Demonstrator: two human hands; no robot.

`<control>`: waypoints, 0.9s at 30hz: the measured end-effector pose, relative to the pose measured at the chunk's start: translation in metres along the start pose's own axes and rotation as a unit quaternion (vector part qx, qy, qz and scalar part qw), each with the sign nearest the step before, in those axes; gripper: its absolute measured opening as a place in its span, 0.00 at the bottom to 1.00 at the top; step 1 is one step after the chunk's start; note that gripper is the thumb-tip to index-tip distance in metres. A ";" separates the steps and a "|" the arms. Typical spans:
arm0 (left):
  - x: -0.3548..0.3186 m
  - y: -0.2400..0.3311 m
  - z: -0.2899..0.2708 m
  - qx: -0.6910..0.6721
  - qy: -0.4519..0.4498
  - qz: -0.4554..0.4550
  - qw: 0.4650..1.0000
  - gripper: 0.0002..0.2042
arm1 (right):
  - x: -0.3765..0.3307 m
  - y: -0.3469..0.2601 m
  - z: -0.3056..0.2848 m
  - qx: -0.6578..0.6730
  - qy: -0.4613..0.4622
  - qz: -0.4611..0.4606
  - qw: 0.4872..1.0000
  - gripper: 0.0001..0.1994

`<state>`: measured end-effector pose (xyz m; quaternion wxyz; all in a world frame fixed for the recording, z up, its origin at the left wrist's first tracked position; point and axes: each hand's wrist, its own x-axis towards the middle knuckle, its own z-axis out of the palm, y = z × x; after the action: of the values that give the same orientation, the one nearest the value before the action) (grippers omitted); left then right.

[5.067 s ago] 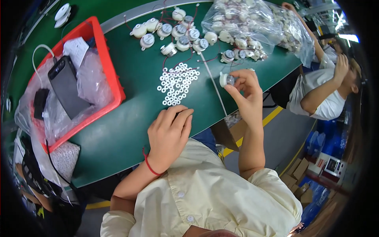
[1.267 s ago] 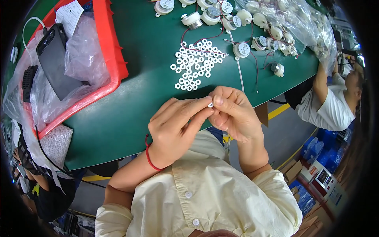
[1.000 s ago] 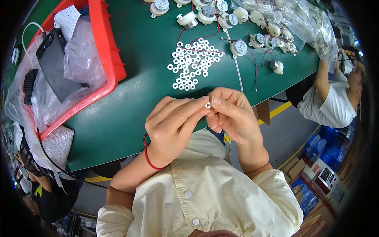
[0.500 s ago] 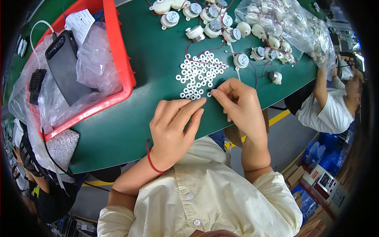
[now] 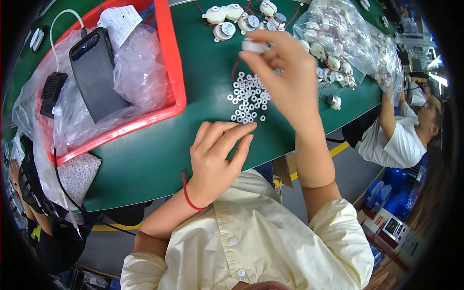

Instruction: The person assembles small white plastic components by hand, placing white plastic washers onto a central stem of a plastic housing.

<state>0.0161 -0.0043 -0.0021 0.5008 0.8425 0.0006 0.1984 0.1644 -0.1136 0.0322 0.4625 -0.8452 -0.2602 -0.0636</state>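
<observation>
The right hand point(image 5: 292, 79) reaches forward past the rings point(image 5: 249, 99), forearm raised, its thumb and forefinger pinching a blurred white motor point(image 5: 253, 46); whether it clears the table point(image 5: 137, 169) is unclear. The left hand point(image 5: 215, 150) lies palm-down nearer the body, fingers loosely bent, thumb apart.

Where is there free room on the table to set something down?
Free green table shows between the red bin and the left hand, and between bin and white rings. Crowded: the far side, with loose motors, bagged parts, and the right hand holding a white piece.
</observation>
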 end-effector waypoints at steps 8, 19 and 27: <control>0.010 0.018 -0.002 -0.222 0.058 -0.068 0.971 0.26 | -0.055 -0.030 -0.034 0.587 -0.096 0.262 0.760 0.13; 0.011 0.029 -0.008 -0.139 0.070 0.015 0.988 0.16 | -0.083 -0.022 -0.026 0.668 -0.073 0.346 0.655 0.07; 0.002 0.032 -0.009 -0.288 0.033 -0.123 0.949 0.21 | -0.088 -0.041 -0.018 0.468 0.034 0.110 0.876 0.21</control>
<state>0.0084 -0.0119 0.0296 0.7424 0.6488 0.0634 0.1544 0.0706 -0.1433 0.0425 0.8166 -0.5505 -0.1494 0.0879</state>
